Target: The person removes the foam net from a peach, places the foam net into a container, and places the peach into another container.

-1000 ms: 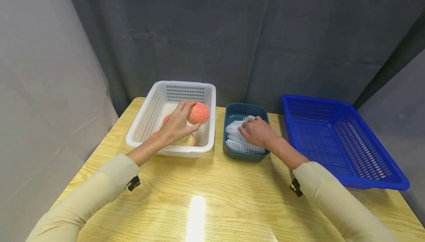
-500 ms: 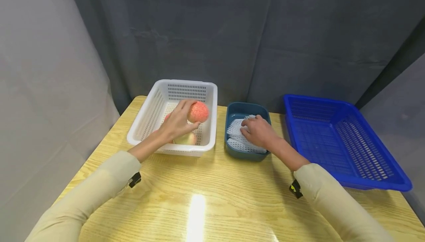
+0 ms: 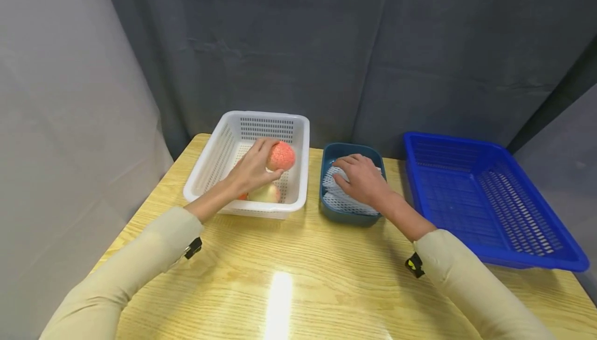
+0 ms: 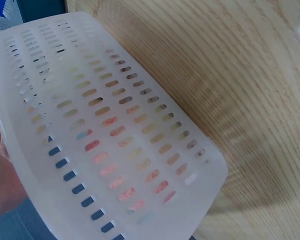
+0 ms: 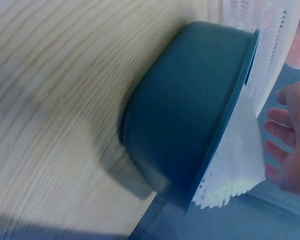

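In the head view my left hand (image 3: pixel 252 170) holds a round, speckled red fruit (image 3: pixel 281 156) between thumb and fingers, over the white basket (image 3: pixel 199 174). Below it in the basket lies a pale yellow fruit with a pink blush (image 3: pixel 266 193); my hand and forearm hide part of the contents. My right hand (image 3: pixel 361 176) hovers over a teal bin (image 3: pixel 351 219) of white foam fruit nets (image 3: pixel 344 202). The right wrist view shows its fingers loosely bent, apart from the foam net (image 5: pixel 235 155) that sticks out above the rim. Nothing is seen in that hand.
A large blue basket (image 3: pixel 466 215) stands on the right of the wooden table (image 3: pixel 340 278). Dark grey curtain (image 3: pixel 289 44) hangs behind the containers, and a pale cloth (image 3: pixel 70 96) borders the left side. The white basket's slotted wall (image 4: pixel 110 125) fills much of the left wrist view.
My right hand has lifted slightly off the foam nets, and its fingers have spread. My left hand keeps its hold on the red fruit. The head view has shifted a little.
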A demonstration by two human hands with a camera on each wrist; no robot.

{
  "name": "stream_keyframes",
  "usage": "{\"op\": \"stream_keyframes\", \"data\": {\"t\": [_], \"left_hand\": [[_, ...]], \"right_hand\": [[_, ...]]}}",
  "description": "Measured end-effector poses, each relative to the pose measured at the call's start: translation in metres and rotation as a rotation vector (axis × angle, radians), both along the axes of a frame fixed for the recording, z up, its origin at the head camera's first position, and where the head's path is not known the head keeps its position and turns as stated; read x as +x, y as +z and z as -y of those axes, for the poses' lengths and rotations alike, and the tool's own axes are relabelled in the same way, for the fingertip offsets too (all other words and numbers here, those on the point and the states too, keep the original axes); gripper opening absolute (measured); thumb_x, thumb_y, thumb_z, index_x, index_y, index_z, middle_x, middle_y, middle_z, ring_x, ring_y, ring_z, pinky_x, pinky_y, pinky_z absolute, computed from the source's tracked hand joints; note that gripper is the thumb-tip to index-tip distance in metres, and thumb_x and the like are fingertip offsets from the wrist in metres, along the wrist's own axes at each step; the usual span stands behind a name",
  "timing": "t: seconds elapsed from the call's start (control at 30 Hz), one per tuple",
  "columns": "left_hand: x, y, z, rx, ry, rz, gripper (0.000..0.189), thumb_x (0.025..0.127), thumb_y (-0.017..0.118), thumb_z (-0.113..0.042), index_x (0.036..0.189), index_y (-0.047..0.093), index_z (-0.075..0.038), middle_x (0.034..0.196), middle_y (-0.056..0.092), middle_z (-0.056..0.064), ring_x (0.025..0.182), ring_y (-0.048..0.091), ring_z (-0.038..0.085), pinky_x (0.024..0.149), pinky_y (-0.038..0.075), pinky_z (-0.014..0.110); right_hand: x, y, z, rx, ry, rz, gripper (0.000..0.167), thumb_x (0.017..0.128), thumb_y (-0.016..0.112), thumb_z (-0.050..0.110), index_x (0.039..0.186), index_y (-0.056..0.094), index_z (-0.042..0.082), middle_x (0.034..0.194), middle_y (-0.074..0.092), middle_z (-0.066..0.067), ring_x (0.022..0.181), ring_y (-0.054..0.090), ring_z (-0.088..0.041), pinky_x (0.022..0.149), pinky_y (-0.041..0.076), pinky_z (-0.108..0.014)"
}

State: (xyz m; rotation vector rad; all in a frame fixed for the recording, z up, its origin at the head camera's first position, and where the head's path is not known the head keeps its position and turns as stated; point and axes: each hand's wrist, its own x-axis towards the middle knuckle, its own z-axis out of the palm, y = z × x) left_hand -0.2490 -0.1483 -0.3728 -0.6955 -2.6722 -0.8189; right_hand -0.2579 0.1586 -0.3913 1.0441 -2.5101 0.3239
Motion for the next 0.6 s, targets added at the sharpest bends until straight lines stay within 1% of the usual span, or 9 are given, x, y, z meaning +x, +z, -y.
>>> {"op": "stream_keyframes", "data": {"t": [0.13,0.2,0.3,0.47,0.6], "left_hand": [[-0.002,-0.001,0.002,-0.015,-0.003,0.003,0.072,0.083,0.079,-0.019,0.143,0.044,-0.001,0.137,0.045,0.019,0.112,0.057,0.031,0.086,0.055,0.040],[-0.004,-0.001,0.003,-0.024,-0.001,0.007,0.072,0.083,0.079,-0.019,0.143,0.044,-0.001,0.137,0.045,0.019,0.112,0.057,0.031,0.087,0.055,0.040],[-0.006,-0.002,0.003,-0.030,-0.004,0.015,0.072,0.084,0.079,-0.019,0.144,0.043,0.000,0.138,0.045,0.020,0.112,0.057,0.032,0.088,0.055,0.041],[-0.009,-0.004,0.003,-0.058,-0.003,0.040,0.072,0.087,0.078,-0.022,0.146,0.041,-0.001,0.139,0.044,0.021,0.112,0.057,0.032,0.089,0.054,0.042],[-0.012,-0.005,0.004,-0.098,0.012,0.077,0.073,0.089,0.076,-0.026,0.148,0.039,-0.003,0.141,0.043,0.020,0.112,0.057,0.032,0.089,0.054,0.044]], "right_hand": [[0.006,0.007,0.010,-0.035,0.055,0.082,0.030,0.098,0.064,0.018,0.121,0.069,0.000,0.122,0.066,-0.017,0.118,0.058,-0.035,0.100,0.047,-0.051],[0.011,0.011,0.015,-0.044,0.067,0.133,0.031,0.099,0.063,0.019,0.123,0.068,0.002,0.126,0.065,-0.016,0.121,0.057,-0.034,0.100,0.047,-0.050],[0.018,0.016,0.022,-0.052,0.091,0.184,0.031,0.100,0.062,0.020,0.127,0.067,0.005,0.130,0.063,-0.015,0.125,0.055,-0.032,0.100,0.047,-0.049],[0.026,0.019,0.034,-0.039,0.150,0.205,0.034,0.102,0.059,0.023,0.132,0.065,0.006,0.133,0.062,-0.014,0.125,0.056,-0.030,0.100,0.048,-0.047],[0.029,0.017,0.042,-0.044,0.231,0.193,0.036,0.102,0.060,0.023,0.132,0.065,0.005,0.133,0.062,-0.013,0.126,0.055,-0.030,0.101,0.047,-0.047]]}}
